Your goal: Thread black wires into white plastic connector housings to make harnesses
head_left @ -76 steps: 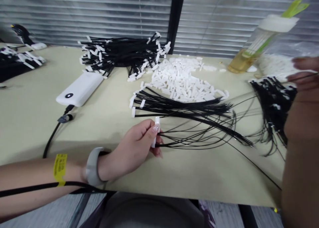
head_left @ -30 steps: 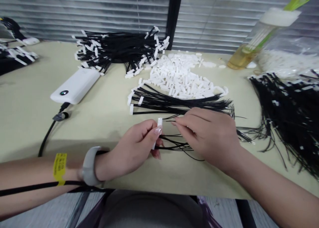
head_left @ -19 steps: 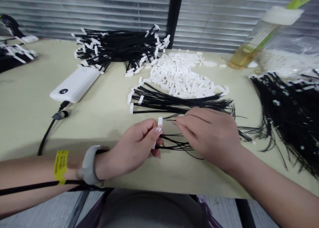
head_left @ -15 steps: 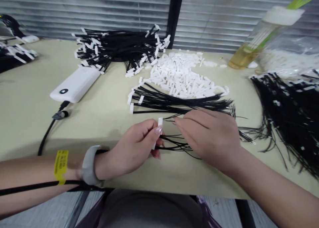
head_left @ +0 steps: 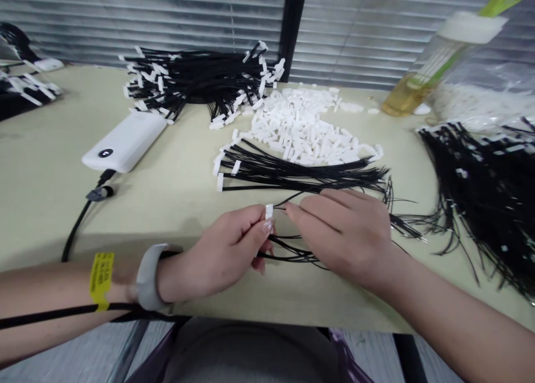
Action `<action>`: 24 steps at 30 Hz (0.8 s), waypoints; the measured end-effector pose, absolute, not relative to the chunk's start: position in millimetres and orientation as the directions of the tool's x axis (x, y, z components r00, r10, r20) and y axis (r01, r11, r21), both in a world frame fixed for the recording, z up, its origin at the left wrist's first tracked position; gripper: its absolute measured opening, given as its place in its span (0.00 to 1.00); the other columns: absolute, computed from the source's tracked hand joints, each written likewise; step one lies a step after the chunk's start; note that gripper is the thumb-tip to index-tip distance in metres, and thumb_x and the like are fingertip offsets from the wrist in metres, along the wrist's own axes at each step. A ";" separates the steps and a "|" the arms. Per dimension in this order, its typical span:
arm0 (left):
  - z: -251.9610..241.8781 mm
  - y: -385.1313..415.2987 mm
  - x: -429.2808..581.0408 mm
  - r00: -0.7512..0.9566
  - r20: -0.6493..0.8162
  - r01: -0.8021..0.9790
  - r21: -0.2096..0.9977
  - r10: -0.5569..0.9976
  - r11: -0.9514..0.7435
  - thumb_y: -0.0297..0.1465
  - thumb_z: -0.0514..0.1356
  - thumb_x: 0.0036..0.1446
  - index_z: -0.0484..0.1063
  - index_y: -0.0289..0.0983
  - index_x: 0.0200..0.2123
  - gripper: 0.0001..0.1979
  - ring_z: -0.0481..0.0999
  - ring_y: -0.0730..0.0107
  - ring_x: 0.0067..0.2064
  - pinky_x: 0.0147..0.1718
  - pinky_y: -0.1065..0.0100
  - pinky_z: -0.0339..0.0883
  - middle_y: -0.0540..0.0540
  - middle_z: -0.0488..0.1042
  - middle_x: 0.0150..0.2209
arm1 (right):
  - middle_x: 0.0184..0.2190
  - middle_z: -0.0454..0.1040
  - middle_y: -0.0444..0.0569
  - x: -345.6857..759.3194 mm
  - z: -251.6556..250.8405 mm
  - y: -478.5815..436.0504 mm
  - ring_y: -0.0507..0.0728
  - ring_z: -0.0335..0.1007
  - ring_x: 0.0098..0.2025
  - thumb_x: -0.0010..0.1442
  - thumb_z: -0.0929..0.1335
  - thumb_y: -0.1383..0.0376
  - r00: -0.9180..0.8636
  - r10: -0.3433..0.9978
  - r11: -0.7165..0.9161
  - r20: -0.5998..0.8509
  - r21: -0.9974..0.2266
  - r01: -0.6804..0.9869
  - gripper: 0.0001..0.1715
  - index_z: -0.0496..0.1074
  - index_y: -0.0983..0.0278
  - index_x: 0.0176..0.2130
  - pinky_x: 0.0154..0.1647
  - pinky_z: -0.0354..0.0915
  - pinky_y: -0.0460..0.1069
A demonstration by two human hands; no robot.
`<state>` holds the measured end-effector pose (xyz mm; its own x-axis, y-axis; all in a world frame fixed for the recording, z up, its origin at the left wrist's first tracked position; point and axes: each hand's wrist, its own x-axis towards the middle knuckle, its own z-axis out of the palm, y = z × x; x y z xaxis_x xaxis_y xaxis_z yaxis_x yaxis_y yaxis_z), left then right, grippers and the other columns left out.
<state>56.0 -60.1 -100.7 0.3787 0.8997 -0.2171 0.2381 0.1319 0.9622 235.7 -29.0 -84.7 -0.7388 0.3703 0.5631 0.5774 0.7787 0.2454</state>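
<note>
My left hand [head_left: 225, 255] pinches a small white connector [head_left: 268, 211] upright between thumb and fingers, near the table's front edge. Thin black wires [head_left: 288, 249] run out of the connector to the right, under my right hand [head_left: 346, 232]. My right hand is closed in a pinch on one thin black wire [head_left: 292, 198], its fingertips right against the connector. A bundle of black wires with white ends [head_left: 292, 174] lies just behind both hands. Behind that spreads a heap of loose white connectors [head_left: 305, 129].
A white power bank [head_left: 125, 140] with a black cable [head_left: 79, 227] lies at the left. More black wire bundles lie at the back [head_left: 196, 85] and at the right [head_left: 485, 188]. A bottle with yellow liquid [head_left: 438, 59] and a plastic bag [head_left: 485, 101] stand at the back right.
My right hand came in from the far right with a wire and closed up to the connector. The left hand has tipped the connector a little lower; the fingertips now meet.
</note>
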 end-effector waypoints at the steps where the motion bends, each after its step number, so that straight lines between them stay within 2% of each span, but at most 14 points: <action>1: -100.7 -59.9 55.7 0.375 -0.215 0.225 0.965 0.902 0.136 0.36 0.48 0.58 0.62 0.37 0.27 0.11 0.68 0.76 0.25 0.20 0.75 0.65 0.52 0.64 0.25 | 0.24 0.72 0.44 236.9 -83.3 -27.0 0.51 0.61 0.25 0.53 0.65 0.70 -0.728 0.395 0.775 0.560 0.222 0.591 0.06 0.68 0.64 0.26 0.25 0.54 0.48; 4: -101.2 -58.4 54.6 0.326 -0.210 0.183 0.971 0.922 0.157 0.37 0.48 0.58 0.61 0.37 0.26 0.12 0.68 0.78 0.23 0.21 0.75 0.66 0.53 0.64 0.25 | 0.25 0.72 0.45 246.5 -74.6 -19.2 0.53 0.65 0.29 0.54 0.66 0.68 -0.638 0.474 0.738 0.606 0.122 0.664 0.03 0.67 0.63 0.28 0.29 0.58 0.49; 6: -102.2 -57.1 54.3 0.280 -0.229 0.140 0.971 0.932 0.196 0.38 0.48 0.58 0.62 0.37 0.28 0.13 0.68 0.78 0.22 0.21 0.75 0.66 0.53 0.64 0.24 | 0.26 0.71 0.47 257.0 -66.9 -14.0 0.52 0.65 0.31 0.53 0.67 0.66 -0.493 0.536 0.664 0.685 0.017 0.747 0.04 0.65 0.63 0.30 0.30 0.59 0.49; 9: -104.3 -55.4 55.0 0.230 -0.269 0.030 0.963 0.935 0.270 0.39 0.49 0.57 0.62 0.36 0.29 0.13 0.68 0.79 0.22 0.23 0.73 0.68 0.53 0.64 0.25 | 0.31 0.68 0.49 273.0 -57.1 -8.3 0.52 0.64 0.31 0.47 0.70 0.67 -0.184 0.615 0.614 0.767 -0.318 0.722 0.16 0.63 0.62 0.36 0.30 0.61 0.48; 11: -105.9 -54.7 55.5 0.202 -0.277 -0.035 0.957 0.940 0.289 0.39 0.51 0.57 0.63 0.36 0.29 0.12 0.68 0.79 0.23 0.23 0.72 0.69 0.53 0.65 0.25 | 0.33 0.66 0.50 281.6 -51.9 -5.7 0.52 0.64 0.32 0.44 0.72 0.66 -0.135 0.722 0.608 0.679 -0.529 0.592 0.21 0.62 0.62 0.38 0.31 0.62 0.49; 13: -107.2 -54.2 55.7 0.177 -0.284 -0.073 0.951 0.942 0.300 0.39 0.51 0.57 0.64 0.36 0.30 0.12 0.68 0.78 0.23 0.24 0.72 0.69 0.53 0.65 0.25 | 0.32 0.66 0.50 288.7 -47.1 -3.5 0.52 0.64 0.32 0.46 0.70 0.63 -0.284 0.831 0.551 0.478 -0.638 0.539 0.18 0.62 0.63 0.37 0.31 0.63 0.48; 15: -107.7 -53.7 55.5 0.149 -0.296 -0.099 0.945 0.943 0.312 0.39 0.52 0.56 0.64 0.36 0.31 0.11 0.68 0.78 0.23 0.23 0.71 0.69 0.53 0.65 0.25 | 0.30 0.67 0.50 295.4 -43.3 -0.6 0.51 0.65 0.31 0.51 0.68 0.59 -0.441 0.858 0.495 0.265 -0.656 0.569 0.14 0.62 0.64 0.35 0.29 0.64 0.46; 17: -107.3 -53.3 55.4 0.117 -0.302 -0.128 0.940 0.946 0.316 0.38 0.52 0.56 0.63 0.36 0.31 0.11 0.68 0.77 0.23 0.23 0.71 0.69 0.53 0.65 0.25 | 0.29 0.70 0.50 301.1 -41.9 2.8 0.50 0.67 0.29 0.53 0.66 0.55 -0.492 0.858 0.473 0.146 -0.598 0.647 0.14 0.64 0.64 0.34 0.25 0.63 0.44; 19: -106.2 -53.0 55.8 0.093 -0.295 -0.162 0.938 0.951 0.307 0.38 0.53 0.56 0.63 0.36 0.30 0.10 0.69 0.77 0.23 0.23 0.71 0.69 0.53 0.65 0.25 | 0.28 0.71 0.49 304.4 -44.0 5.6 0.49 0.67 0.26 0.54 0.64 0.53 -0.472 0.878 0.456 0.083 -0.446 0.770 0.15 0.68 0.63 0.33 0.23 0.61 0.43; 21: -105.2 -52.8 56.4 0.077 -0.284 -0.193 0.936 0.956 0.294 0.37 0.54 0.55 0.63 0.36 0.30 0.10 0.69 0.77 0.24 0.24 0.70 0.69 0.53 0.65 0.25 | 0.28 0.73 0.47 304.5 -49.3 5.6 0.49 0.67 0.26 0.55 0.64 0.53 -0.512 0.859 0.495 0.017 -0.282 0.822 0.15 0.70 0.61 0.31 0.23 0.61 0.44; 23: -105.0 -52.5 57.1 0.067 -0.278 -0.202 0.937 0.958 0.286 0.37 0.54 0.55 0.63 0.36 0.29 0.09 0.68 0.77 0.24 0.25 0.69 0.70 0.53 0.65 0.25 | 0.30 0.73 0.45 301.9 -55.5 1.5 0.50 0.67 0.29 0.57 0.62 0.55 -0.636 0.770 0.614 -0.047 -0.212 0.760 0.14 0.71 0.59 0.31 0.26 0.61 0.44; 24: -105.2 -52.4 57.4 0.067 -0.278 -0.200 0.937 0.958 0.286 0.37 0.54 0.55 0.63 0.36 0.29 0.09 0.68 0.77 0.25 0.26 0.69 0.70 0.53 0.65 0.25 | 0.29 0.73 0.44 299.9 -58.2 -1.9 0.49 0.67 0.29 0.58 0.63 0.56 -0.680 0.733 0.665 -0.009 -0.201 0.720 0.12 0.72 0.58 0.31 0.26 0.61 0.44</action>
<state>57.4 -52.4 -105.2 0.0669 0.9582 -0.2781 -0.1997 0.2860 0.9372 299.9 -1.9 -58.2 -0.6797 0.7335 -0.0086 0.7197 0.6645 -0.2011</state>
